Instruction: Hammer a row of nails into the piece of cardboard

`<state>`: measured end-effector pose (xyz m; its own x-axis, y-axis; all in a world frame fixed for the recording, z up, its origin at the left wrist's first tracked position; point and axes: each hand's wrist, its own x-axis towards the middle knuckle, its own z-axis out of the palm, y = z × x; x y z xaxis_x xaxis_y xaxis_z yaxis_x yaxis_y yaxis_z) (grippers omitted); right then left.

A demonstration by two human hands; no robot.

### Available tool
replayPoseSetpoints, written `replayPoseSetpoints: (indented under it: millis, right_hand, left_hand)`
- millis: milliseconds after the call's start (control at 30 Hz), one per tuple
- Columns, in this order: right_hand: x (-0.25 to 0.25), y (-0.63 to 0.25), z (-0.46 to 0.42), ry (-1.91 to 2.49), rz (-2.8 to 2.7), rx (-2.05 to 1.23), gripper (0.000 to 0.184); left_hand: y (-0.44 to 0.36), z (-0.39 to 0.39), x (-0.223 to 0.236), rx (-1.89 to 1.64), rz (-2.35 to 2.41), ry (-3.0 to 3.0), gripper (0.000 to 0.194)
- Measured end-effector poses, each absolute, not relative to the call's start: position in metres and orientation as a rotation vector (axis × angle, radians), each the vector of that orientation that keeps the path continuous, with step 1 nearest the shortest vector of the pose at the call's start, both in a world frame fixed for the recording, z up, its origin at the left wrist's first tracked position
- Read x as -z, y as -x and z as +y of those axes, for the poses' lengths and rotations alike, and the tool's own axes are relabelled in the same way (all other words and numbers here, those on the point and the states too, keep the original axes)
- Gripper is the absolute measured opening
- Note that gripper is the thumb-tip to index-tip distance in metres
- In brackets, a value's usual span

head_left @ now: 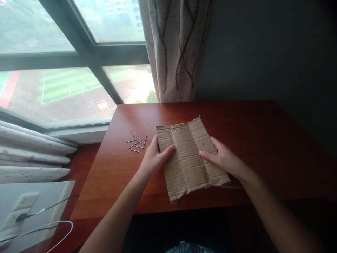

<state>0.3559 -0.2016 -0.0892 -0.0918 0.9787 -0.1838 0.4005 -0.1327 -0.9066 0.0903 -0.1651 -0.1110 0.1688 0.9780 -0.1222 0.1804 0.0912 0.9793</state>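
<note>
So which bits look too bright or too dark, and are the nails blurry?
Head view: window panes washed out by daylight; head view: wall sunk in shadow, pale glare on the wooden tabletop near the glass; head view: nails and corrugated cardboard fairly clear.

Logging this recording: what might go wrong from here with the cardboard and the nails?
The cardboard, creased and ragged along its near edge, may fold or tear between the left hand and right hand.
The nails lie loose beside the left hand, which might scatter them.
</note>
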Motion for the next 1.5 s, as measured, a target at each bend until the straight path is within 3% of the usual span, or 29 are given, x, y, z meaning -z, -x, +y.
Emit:
replayPoseSetpoints:
  millis: [167,367,467,567,667,767,1500]
  right_hand:
    - [0.087,-0.358,-0.196,1.55,-1.578,-1.168,0.037]
    - [0.082,-0.361,-0.19,1.568,-1.568,-0.902,0.073]
    - [0.067,-0.354,-0.189,1.488,-1.808,-0.491,0.052]
    - [0.053,-0.339,-0.188,1.31,-2.182,-0.253,0.038]
    - [0.051,-0.323,-0.186,1.257,-2.417,-0.286,0.041]
    - [0.057,-0.317,-0.183,1.256,-2.465,-0.334,0.045]
    - [0.078,-0.32,-0.188,1.238,-2.433,-0.305,0.045]
  left_hand:
    - [-0.091,-0.162,0.108,-0.894,1.242,-1.328,0.053]
    - [-0.088,-0.161,0.107,-0.972,1.169,-1.211,0.066]
    - [-0.084,-0.165,0.094,-1.145,1.361,-1.442,0.06]
    - [-0.087,-0.174,0.072,-1.152,1.478,-2.033,0.037]
    - [-0.097,-0.181,0.059,-0.834,1.361,-2.455,0.025]
    - [-0.105,-0.182,0.064,-0.649,1.311,-2.54,0.033]
    - [-0.103,-0.183,0.076,-0.631,1.329,-2.535,0.039]
